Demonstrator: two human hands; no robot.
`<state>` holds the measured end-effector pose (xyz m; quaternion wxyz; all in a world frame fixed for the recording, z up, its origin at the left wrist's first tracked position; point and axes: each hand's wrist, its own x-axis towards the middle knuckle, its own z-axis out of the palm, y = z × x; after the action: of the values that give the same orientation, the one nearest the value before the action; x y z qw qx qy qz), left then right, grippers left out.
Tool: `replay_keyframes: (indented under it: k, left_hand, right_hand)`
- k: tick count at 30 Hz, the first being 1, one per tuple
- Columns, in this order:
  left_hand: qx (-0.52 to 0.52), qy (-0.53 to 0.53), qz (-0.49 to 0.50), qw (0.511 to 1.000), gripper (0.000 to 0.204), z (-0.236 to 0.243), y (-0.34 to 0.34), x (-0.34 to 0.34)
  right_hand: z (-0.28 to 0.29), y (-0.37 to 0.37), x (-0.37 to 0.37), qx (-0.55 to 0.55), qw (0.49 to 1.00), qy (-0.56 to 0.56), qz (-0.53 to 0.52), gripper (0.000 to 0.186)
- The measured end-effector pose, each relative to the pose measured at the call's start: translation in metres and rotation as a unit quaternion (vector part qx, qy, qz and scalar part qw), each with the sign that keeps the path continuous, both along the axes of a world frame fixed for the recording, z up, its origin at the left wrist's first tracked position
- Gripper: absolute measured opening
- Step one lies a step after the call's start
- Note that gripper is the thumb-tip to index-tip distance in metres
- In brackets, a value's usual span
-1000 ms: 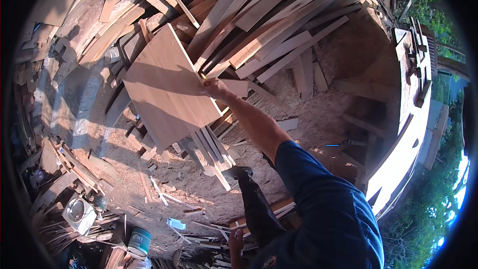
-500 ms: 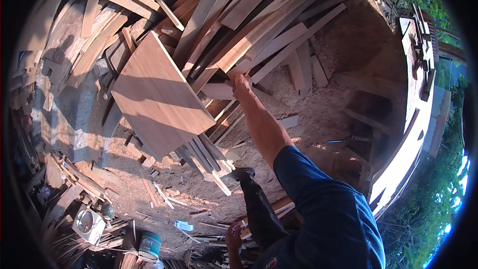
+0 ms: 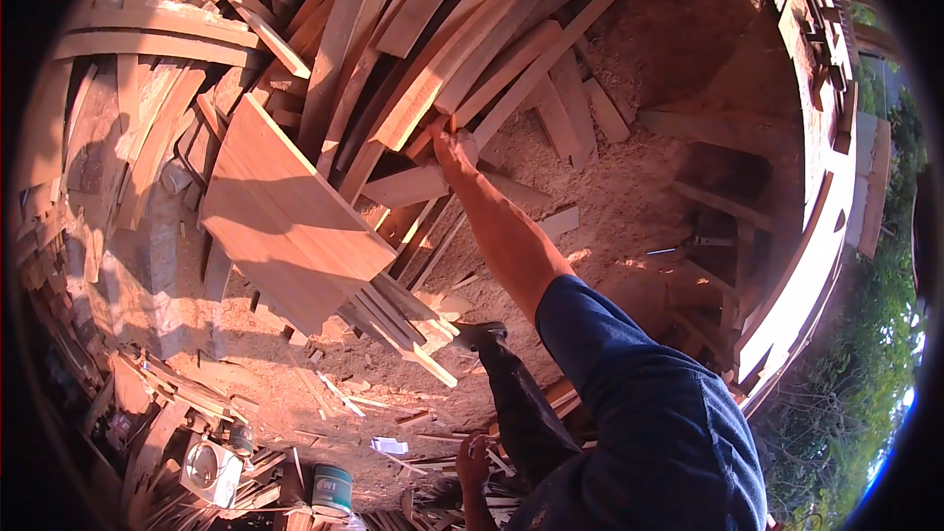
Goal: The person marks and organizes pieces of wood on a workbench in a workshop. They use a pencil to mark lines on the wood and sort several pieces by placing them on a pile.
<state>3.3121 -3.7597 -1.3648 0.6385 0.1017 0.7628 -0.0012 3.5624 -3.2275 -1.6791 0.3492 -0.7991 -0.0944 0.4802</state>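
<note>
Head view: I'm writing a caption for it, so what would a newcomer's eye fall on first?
Probably the broad wooden panel, left of centre and crossed by shadows. Next come the long planks fanned across the top, with the person's right grip at their near ends. A glaring white strip stands out at the right.

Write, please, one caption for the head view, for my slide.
Right hand at the ends of piled boards, with a shadow-crossed wooden panel to its left.
</note>
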Motion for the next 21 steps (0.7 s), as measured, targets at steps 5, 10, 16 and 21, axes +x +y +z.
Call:
replay_keyframes:
  k: [5, 10, 16, 21]
  left_hand:
    - [0.021, 0.0, -0.005, 1.0, 0.036, 0.001, 0.021, 0.002]
    - [0.032, -0.005, 0.024, 0.999, 0.033, 0.005, 0.049, 0.023]
    - [0.077, -0.043, -0.044, 0.995, 0.033, -0.002, 0.074, 0.042]
    - [0.224, -0.121, -0.106, 0.961, 0.053, -0.019, 0.18, 0.092]
  right_hand:
    - [0.045, -0.048, -0.006, 0.078, 0.995, -0.039, -0.057, 0.032]
    - [0.117, -0.128, 0.047, 0.225, 0.966, 0.062, -0.113, 0.033]
    - [0.166, -0.182, 0.116, 0.002, 0.978, -0.207, -0.021, 0.055]
    - [0.19, -0.245, 0.097, 0.1, 0.952, -0.239, 0.161, 0.077]
